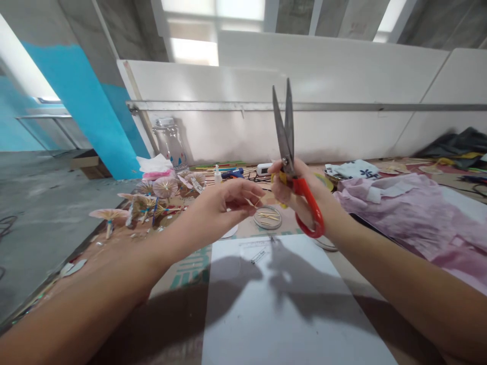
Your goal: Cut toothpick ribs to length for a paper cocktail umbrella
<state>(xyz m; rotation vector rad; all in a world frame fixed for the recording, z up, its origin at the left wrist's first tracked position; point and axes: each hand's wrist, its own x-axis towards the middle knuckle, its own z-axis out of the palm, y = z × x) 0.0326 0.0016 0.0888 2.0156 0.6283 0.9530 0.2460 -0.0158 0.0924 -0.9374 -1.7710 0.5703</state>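
Note:
Scissors (289,169) with a red and yellow handle are gripped in my right hand (317,188), raised above the table. Their blades point up and stand slightly apart. To the left, my left hand (234,200) hovers with its fingertips drawn together; whatever is between them is too small to make out. Behind those fingertips lies a round dish (268,218) holding several thin wooden sticks. A white sheet (274,304) with a small printed mark and ruler-like lines is spread below both hands, under their shadows.
Small paper umbrellas (166,187) crowd the left side near a clear jug (170,144). A small white bottle (217,175) and a blue glue gun (232,174) lie at the back. Pink cloth (411,213) covers the right. A white panel (335,134) rises behind.

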